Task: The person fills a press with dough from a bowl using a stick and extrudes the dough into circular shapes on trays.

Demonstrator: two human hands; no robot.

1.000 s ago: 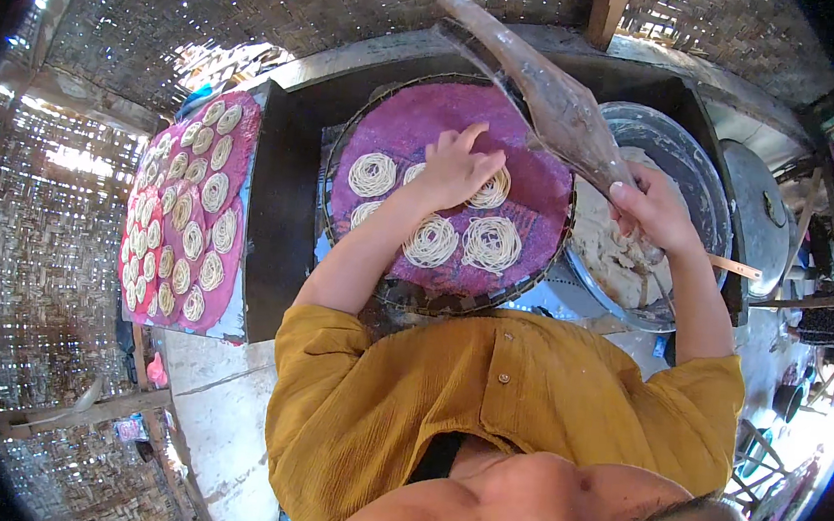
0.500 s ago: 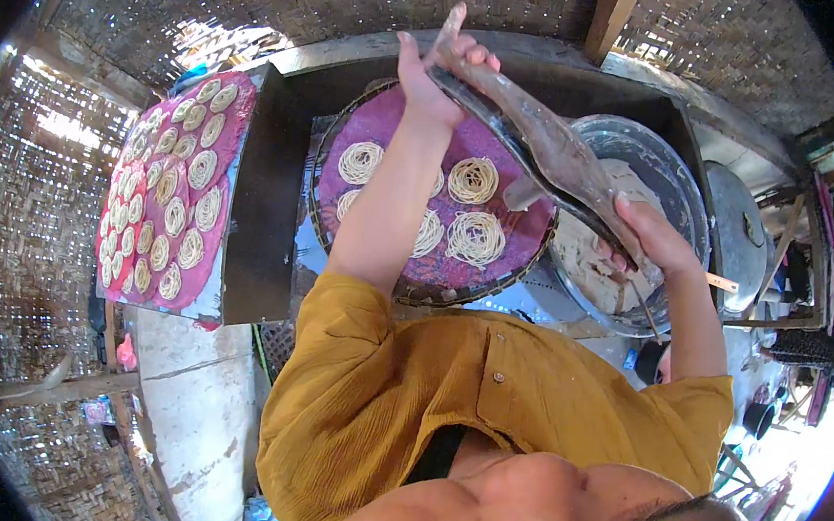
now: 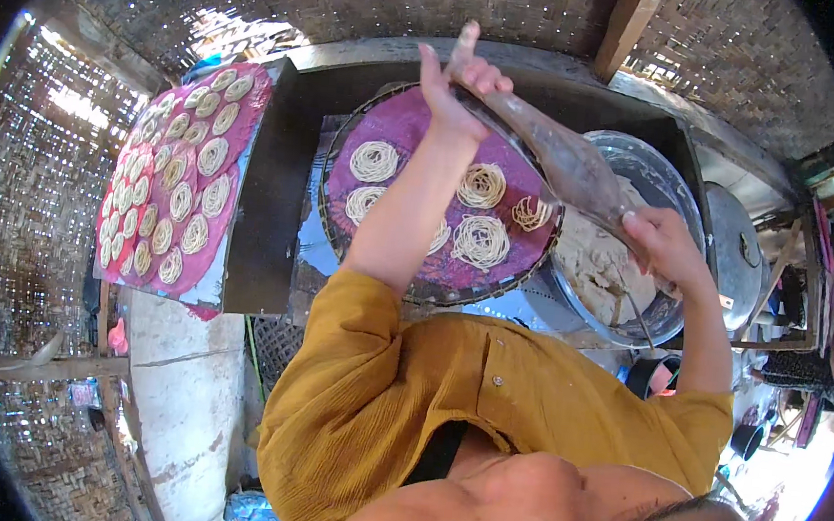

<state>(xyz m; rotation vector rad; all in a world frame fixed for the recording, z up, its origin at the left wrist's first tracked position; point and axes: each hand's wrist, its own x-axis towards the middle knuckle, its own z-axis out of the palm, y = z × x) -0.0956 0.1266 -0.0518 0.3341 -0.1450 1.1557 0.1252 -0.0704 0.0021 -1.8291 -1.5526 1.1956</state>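
A long, brown, wooden-looking tool (image 3: 581, 171) is held aslant above the right edge of a round, purple-cloth-lined tray (image 3: 389, 121), 1 hand at each end, probably for steadiness. Its far end is wrapped by the left hand's (image 3: 464, 93) curled fingers, 2 digits raised; its near end is enclosed by the right hand (image 3: 668, 246). Near that edge, 1 loose, pale noodle coil (image 3: 526, 218) is laid, apparently spaced against sticking.

Dark-rimmed round tray (image 3: 454, 291), purple lining (image 3: 388, 126) — pale noodle nests (image 3: 480, 242)
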